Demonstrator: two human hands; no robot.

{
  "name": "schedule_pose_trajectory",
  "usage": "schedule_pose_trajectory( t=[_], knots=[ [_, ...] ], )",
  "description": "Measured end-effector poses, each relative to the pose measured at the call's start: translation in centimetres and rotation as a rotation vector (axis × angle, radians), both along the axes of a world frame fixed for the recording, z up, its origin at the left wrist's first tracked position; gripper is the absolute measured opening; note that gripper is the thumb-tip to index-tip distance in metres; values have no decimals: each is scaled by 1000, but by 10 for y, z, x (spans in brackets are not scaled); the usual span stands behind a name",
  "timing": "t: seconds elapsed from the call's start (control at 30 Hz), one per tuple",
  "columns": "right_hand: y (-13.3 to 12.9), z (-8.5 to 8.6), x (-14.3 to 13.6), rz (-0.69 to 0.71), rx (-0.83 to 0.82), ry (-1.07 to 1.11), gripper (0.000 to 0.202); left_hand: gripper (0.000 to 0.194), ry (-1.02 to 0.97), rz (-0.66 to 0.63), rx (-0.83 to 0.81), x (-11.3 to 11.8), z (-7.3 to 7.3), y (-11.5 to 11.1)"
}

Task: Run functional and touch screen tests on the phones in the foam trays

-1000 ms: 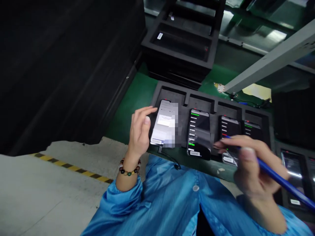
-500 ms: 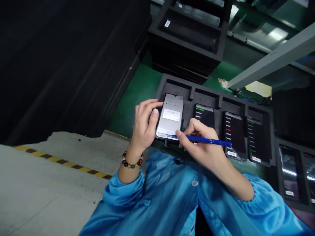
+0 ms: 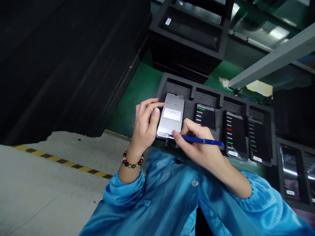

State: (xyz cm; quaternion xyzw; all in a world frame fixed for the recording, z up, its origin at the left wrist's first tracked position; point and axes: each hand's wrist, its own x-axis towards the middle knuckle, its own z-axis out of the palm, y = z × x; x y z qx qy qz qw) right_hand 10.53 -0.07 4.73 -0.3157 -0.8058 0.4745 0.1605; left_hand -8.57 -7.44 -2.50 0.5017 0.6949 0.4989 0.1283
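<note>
At L end of black foam tray, lit phone lies screen up, pale display w/ white pop-up box; small plug at its near end. L hand is at phone's L edge: fingers half bent, thumb spread off, not clasped round it; can't tell how firmly it presses. R hand has thumb + fingers gripping blue pen, tip at phone's near end; can't tell if tip touches. R hand hides near part of 2nd phone, dark screen w/ green line up top. Further R, same tray: 3rd phone w/ red + green lines, then 4th phone. Beaded bracelet on L wrist. Far side: stacked trays on green bench. Far R: grey post + yellow sheet. Far L: black curtain; near L: striped tape on floor.
</note>
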Motion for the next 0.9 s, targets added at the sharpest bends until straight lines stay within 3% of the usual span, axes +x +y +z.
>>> schedule_pose_trajectory(
  t=[0.9],
  knots=[
    [6, -1, 3, 16, 16, -1, 34, 47, 15, -4, -4, 0, 2, 0]
  ],
)
